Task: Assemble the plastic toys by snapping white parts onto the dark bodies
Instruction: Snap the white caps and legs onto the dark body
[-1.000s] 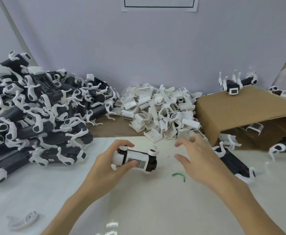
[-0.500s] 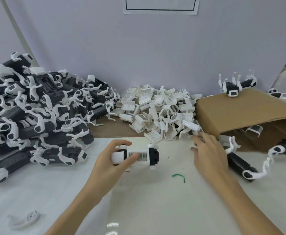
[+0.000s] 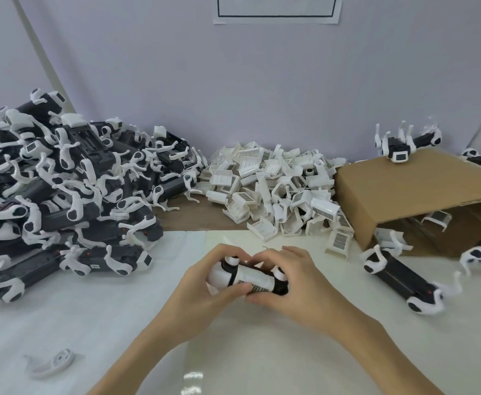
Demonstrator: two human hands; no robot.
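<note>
A loose white part (image 3: 51,365) lies nearest, on the white sheet (image 3: 62,323) at lower left. Mid-table, both hands are on one toy (image 3: 247,277): left hand (image 3: 202,289) grips its white end, fingers curled over, thumb under; right hand (image 3: 290,283) wraps the dark end, fingertips pressing on top. It's held just above the sheet. Right, another toy (image 3: 401,277) lies by the cardboard box (image 3: 404,195). Left, a big heap of toys (image 3: 62,189). Behind, a pile of white parts (image 3: 276,189) against the wall.
</note>
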